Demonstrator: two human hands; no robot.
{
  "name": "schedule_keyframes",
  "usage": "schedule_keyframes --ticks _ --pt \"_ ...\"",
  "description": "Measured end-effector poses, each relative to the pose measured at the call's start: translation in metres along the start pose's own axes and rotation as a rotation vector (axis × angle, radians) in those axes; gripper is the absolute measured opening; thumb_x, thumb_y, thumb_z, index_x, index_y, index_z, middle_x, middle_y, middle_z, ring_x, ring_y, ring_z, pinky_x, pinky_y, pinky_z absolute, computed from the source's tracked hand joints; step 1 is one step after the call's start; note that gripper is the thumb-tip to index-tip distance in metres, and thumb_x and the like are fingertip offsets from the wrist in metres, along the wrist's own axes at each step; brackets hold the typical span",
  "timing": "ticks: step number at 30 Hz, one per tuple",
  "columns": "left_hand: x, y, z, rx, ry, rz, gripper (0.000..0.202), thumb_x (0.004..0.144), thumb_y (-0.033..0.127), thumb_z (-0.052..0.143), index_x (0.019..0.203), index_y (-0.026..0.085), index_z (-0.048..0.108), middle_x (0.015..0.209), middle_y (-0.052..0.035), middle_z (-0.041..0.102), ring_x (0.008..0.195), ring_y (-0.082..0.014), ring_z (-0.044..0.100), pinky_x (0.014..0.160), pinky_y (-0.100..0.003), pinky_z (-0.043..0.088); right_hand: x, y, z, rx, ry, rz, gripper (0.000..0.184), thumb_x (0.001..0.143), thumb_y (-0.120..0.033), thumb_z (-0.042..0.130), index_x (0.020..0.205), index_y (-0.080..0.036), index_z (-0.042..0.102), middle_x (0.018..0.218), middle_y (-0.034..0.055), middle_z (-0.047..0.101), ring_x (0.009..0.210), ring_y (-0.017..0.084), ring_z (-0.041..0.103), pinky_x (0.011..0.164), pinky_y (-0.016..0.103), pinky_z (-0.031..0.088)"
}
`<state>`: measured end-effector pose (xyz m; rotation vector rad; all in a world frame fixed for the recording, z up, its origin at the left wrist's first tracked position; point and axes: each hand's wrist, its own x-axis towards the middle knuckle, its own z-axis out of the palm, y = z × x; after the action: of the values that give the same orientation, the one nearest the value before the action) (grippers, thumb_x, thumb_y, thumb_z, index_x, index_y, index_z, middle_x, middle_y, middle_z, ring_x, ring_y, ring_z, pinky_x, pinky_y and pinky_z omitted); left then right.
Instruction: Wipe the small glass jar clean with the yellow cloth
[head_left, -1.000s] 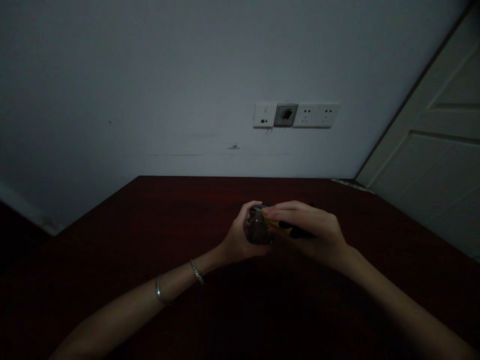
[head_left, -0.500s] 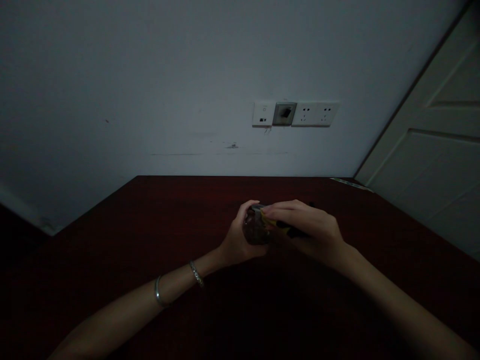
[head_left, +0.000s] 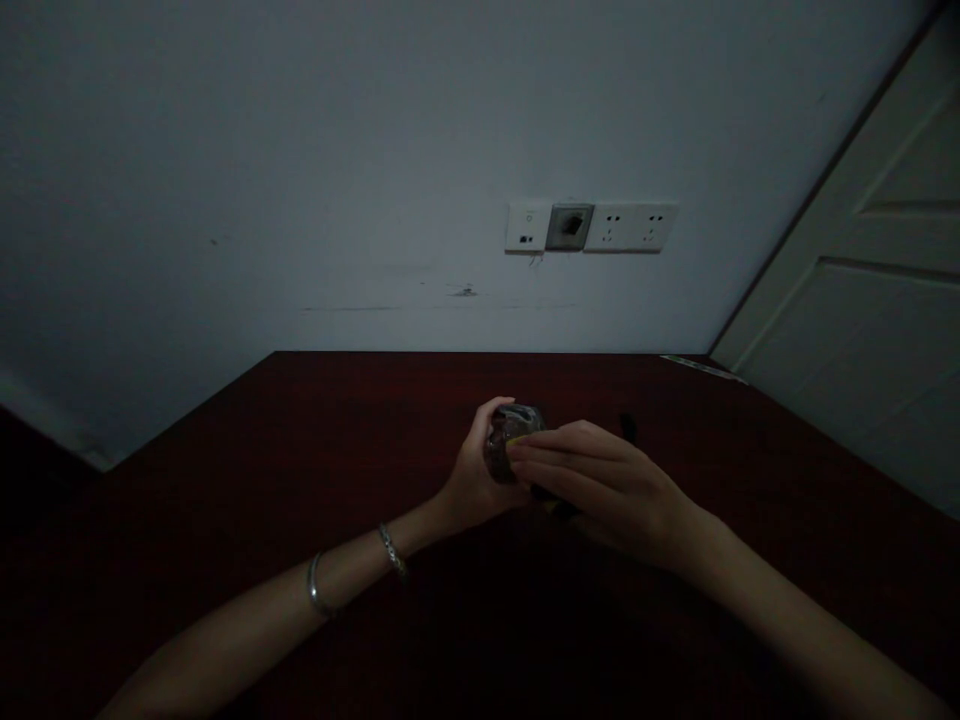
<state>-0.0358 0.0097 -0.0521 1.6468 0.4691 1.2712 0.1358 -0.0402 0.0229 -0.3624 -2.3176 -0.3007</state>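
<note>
My left hand (head_left: pixel 484 475) is wrapped round a clear glass cup (head_left: pixel 499 447), with the thumb low and the fingers on its far side. The glass is held tilted above the dark red table. My right hand (head_left: pixel 592 475) pinches a yellow-and-black piece (head_left: pixel 555 505) and presses it to the glass's right side. Most of that piece is hidden under the fingers, and the dim light leaves its kind unclear. Two silver bangles sit on my left forearm.
The dark red tabletop (head_left: pixel 360 400) runs back to a pale wall with sockets (head_left: pixel 630 228). A small black object (head_left: pixel 628 428) lies just beyond my right hand. A thin pale strip (head_left: pixel 703 369) lies at the back right corner, by a white panelled door (head_left: pixel 885 330).
My right hand has slid left and slightly down across the glass, taking the yellow-and-black piece along. The small black object now shows more fully. My left hand has barely moved.
</note>
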Motion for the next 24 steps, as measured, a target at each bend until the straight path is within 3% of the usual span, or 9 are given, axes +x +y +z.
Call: schedule_keyframes --ticks 6,11,15,22,24 --pt "-0.008 0.007 0.008 0.038 -0.023 0.004 0.088 0.056 0.020 0.079 0.129 0.021 0.031 0.110 -0.0086 0.057 0.096 -0.0246 0.060 0.079 -0.036 0.051 -0.002 0.004 -0.006 -0.095 -0.022 0.129 0.030 0.086 -0.006 0.048 0.114 -0.011 0.059 0.106 0.0141 0.071 0.101 0.022 0.065 0.079 0.035 0.055" --pt "-0.005 0.008 0.007 0.117 -0.001 0.033 0.084 0.057 0.029 0.080 0.126 0.019 0.034 0.108 -0.0085 0.057 0.095 -0.0249 0.060 0.080 -0.037 0.052 0.003 -0.003 0.001 -0.099 0.031 0.002 0.024 0.089 -0.007 0.046 0.108 -0.010 0.060 0.104 0.0143 0.072 0.099 0.023 0.066 0.077 0.037 0.055" --pt "-0.003 0.011 0.004 0.156 -0.001 0.044 0.084 0.057 0.029 0.080 0.126 0.019 0.034 0.107 -0.0083 0.058 0.094 -0.0249 0.060 0.079 -0.037 0.052 0.004 -0.006 0.004 -0.100 0.047 0.004 0.023 0.090 -0.009 0.047 0.108 -0.008 0.061 0.105 0.0151 0.072 0.101 0.024 0.065 0.080 0.038 0.054" --pt "-0.011 0.007 0.004 0.169 -0.026 0.057 0.089 0.053 0.019 0.080 0.129 0.020 0.033 0.116 -0.0104 0.057 0.103 -0.0283 0.058 0.085 -0.039 0.050 -0.003 0.003 0.002 0.036 0.146 0.386 0.021 0.084 -0.015 0.062 0.105 -0.019 0.066 0.099 0.0079 0.072 0.090 0.019 0.068 0.076 0.031 0.057" --pt "-0.011 0.006 0.004 0.150 -0.021 0.043 0.089 0.052 0.019 0.080 0.129 0.020 0.034 0.116 -0.0102 0.056 0.103 -0.0283 0.058 0.085 -0.040 0.050 -0.003 0.003 0.001 0.077 0.167 0.398 0.021 0.083 -0.016 0.064 0.103 -0.019 0.066 0.097 0.0074 0.073 0.089 0.019 0.069 0.076 0.031 0.058"
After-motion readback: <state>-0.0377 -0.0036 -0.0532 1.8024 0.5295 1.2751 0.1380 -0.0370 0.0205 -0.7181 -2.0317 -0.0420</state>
